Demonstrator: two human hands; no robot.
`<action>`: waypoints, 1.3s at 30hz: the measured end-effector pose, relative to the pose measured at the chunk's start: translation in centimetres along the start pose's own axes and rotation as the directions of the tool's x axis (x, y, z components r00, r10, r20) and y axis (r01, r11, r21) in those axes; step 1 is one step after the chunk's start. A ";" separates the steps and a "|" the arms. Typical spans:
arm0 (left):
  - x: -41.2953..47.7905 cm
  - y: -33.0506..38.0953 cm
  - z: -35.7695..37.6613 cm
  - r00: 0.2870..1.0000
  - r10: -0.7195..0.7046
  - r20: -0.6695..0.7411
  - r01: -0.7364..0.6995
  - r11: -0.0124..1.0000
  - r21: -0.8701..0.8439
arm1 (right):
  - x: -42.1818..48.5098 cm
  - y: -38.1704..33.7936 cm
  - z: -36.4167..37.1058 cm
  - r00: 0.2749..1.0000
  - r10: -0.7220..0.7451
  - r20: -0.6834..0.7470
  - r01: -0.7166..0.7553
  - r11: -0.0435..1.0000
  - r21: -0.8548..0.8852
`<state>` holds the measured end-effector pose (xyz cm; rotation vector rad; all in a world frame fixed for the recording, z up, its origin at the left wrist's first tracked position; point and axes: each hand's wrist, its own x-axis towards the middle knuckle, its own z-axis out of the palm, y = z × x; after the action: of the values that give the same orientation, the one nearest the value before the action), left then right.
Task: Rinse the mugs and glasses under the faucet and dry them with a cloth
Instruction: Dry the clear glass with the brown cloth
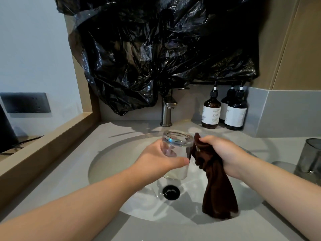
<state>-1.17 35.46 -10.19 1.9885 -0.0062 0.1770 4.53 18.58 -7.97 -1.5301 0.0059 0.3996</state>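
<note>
Grey stone countertop (52, 180) surrounds an oval white basin (107, 153), with a brushed-metal faucet (166, 110) at its rear edge and crumpled black plastic sheeting (156, 49) hanging above the faucet. No water stream is visible at the spout.

Far left of the faucet, a dark wall socket plate (26, 102) is fixed to the pale wall. Below and slightly left of the faucet, the left hand (156, 160) grips a clear cylindrical drinking glass (176, 150), fingers wrapped behind it and thumb across the front. The glass is held roughly upright over the basin, above the black drain (171, 192).

Below and right of the faucet, the right hand (224, 153) clamps a dark brown cloth (217, 188) in curled fingers. The bunched upper end lies against or just beside the glass wall; the loose end hangs into the basin.

Right of the faucet, three amber pump bottles (211, 112) stand at the back wall. Far right of the faucet, a smoky grey tumbler (311, 157) stands on the countertop.

Status: rinsing of the held glass appears complete, and drying appears to be starting. Whether the tumbler has been treated cannot be determined. No mugs are in view.
</note>
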 end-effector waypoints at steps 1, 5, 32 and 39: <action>-0.1 0.1 0.2 0.999 -0.003 0.042 0.001 0.998 0.056 | -0.1 -0.3 -0.1 1.000 0.007 0.031 -0.008 1.000 0.016; -0.5 0.2 1.0 0.986 0.035 0.164 -0.077 0.962 0.262 | -0.1 -0.3 -0.5 0.988 0.037 0.151 -0.018 0.991 -0.131; 0.4 -0.7 0.4 0.953 -0.274 0.130 0.232 0.935 0.269 | -1.6 -1.0 -0.1 0.776 -0.408 0.481 0.630 0.469 -0.618; 0.1 -0.4 0.3 0.926 -0.309 0.217 0.324 0.945 -0.038 | -1.3 -1.6 -0.9 0.767 -0.449 0.459 0.641 0.501 -0.581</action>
<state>-0.98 35.39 -10.70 1.8971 0.1711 -0.2390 3.98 17.39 -6.13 -2.1265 -0.9462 0.0435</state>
